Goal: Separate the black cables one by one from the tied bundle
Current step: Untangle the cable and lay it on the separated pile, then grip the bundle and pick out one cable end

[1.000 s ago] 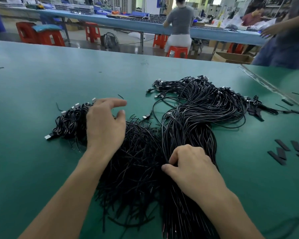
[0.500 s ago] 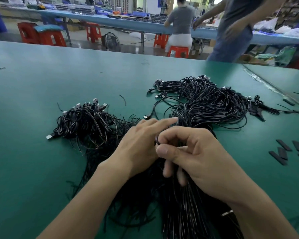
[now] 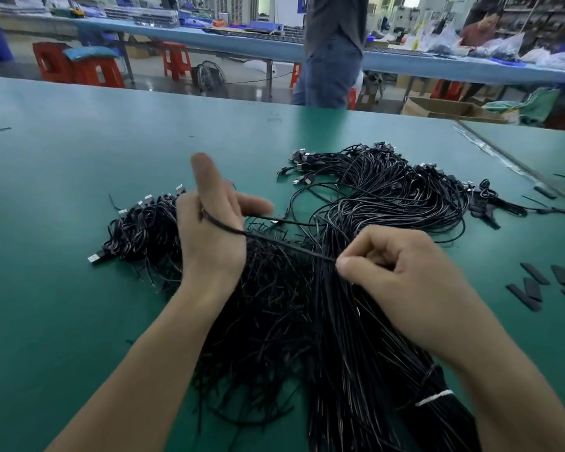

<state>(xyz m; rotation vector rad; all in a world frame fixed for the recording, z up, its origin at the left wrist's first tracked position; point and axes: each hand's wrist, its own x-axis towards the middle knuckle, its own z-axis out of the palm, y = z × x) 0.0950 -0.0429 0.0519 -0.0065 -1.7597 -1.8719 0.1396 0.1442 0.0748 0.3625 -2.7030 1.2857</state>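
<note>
1. Binding the near end, a white tie [image 3: 434, 398] holds the tied bundle [image 3: 349, 353] together on the green worktop [image 3: 62, 321]. Strands probably have to be drawn out lengthwise.
2. Right hand [image 3: 405, 269] sits over the bundle with fingers curled, thumb and forefinger pinching one single cable [image 3: 284, 245]. Likely it is feeding that strand out while keeping the rest down.
3. That cable runs taut, lifted off the heap, across the back of the left hand [image 3: 212, 236]. Index and thumb are straight and the other fingers are hidden, so I cannot tell its grip.
4. Separated pile [image 3: 144, 230] lies just beside the left hand, plug ends together. Probably the drop spot.
5. Black strips [image 3: 532, 285] lie loose at right, apart from the cables.
6. Bundle's plug ends [image 3: 372, 164] fan out farther back.
7. Beyond the worktop are a standing person [image 3: 333, 50] and red stools [image 3: 79, 66]. No brand, label or writing is readable.
</note>
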